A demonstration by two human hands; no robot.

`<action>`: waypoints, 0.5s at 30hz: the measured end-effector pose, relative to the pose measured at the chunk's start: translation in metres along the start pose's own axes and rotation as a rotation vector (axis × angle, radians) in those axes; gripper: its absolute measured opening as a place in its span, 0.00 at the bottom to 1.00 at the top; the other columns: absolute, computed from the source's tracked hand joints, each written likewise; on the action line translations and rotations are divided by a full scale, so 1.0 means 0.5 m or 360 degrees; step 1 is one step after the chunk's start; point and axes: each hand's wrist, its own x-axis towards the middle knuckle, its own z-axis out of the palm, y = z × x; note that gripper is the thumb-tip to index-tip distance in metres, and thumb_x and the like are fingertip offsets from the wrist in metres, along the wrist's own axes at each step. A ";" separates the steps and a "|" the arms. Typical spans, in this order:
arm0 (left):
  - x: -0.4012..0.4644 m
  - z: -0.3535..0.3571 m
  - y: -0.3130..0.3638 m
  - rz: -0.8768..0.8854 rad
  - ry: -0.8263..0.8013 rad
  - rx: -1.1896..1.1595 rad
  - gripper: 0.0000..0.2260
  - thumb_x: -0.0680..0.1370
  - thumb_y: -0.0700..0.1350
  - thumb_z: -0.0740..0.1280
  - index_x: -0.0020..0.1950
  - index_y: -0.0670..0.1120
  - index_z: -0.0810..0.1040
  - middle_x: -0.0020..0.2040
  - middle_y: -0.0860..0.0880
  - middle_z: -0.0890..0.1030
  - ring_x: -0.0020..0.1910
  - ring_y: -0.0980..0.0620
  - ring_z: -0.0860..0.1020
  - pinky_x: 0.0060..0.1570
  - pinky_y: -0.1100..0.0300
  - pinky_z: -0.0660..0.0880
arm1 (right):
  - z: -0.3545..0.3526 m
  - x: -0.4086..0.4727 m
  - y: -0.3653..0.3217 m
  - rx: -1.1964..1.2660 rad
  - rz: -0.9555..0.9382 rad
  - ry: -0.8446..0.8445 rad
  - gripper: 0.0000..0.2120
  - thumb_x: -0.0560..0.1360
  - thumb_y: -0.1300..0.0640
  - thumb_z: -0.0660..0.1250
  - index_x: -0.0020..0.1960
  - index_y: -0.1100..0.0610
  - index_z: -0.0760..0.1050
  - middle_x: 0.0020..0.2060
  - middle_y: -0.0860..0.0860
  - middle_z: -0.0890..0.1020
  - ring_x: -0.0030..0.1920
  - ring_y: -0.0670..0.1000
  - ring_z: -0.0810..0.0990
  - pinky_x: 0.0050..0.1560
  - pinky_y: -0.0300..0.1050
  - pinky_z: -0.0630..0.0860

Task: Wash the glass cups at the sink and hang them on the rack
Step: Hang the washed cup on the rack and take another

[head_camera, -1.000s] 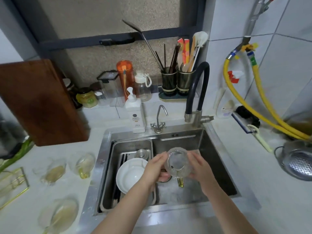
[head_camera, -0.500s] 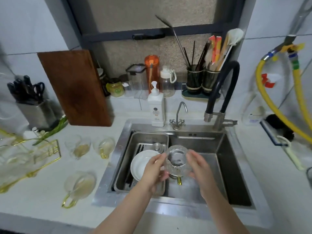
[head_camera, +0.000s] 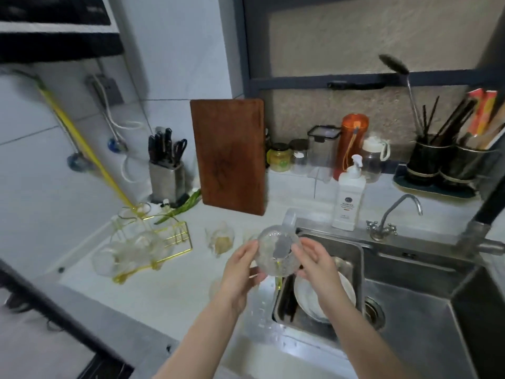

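Note:
I hold a clear textured glass cup (head_camera: 276, 253) with a yellow handle between both hands, above the left edge of the steel sink (head_camera: 410, 291). My left hand (head_camera: 240, 269) grips its left side and my right hand (head_camera: 314, 258) grips its right side. The gold wire rack (head_camera: 161, 242) stands on the counter to the left, with several glass cups (head_camera: 123, 253) hanging on it. Another glass cup (head_camera: 222, 237) lies on the counter just left of my hands.
A white plate (head_camera: 322, 294) rests in a steel tray inside the sink. A soap bottle (head_camera: 348, 198), small tap (head_camera: 388, 220), wooden cutting board (head_camera: 229, 154), knife block (head_camera: 166, 170), jars and utensil holders (head_camera: 448, 160) line the back of the counter.
The view has swung left and the cup held in both hands has moved from over the sink basin to its left edge, toward the rack.

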 end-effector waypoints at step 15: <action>0.035 -0.448 0.082 0.0029 0.0391 -0.0194 0.09 0.79 0.49 0.65 0.57 0.46 0.78 0.45 0.49 0.82 0.41 0.48 0.75 0.39 0.60 0.78 | 0.460 0.038 0.077 -0.0219 0.0084 -0.0297 0.07 0.75 0.53 0.69 0.53 0.48 0.77 0.48 0.44 0.80 0.47 0.41 0.79 0.52 0.48 0.79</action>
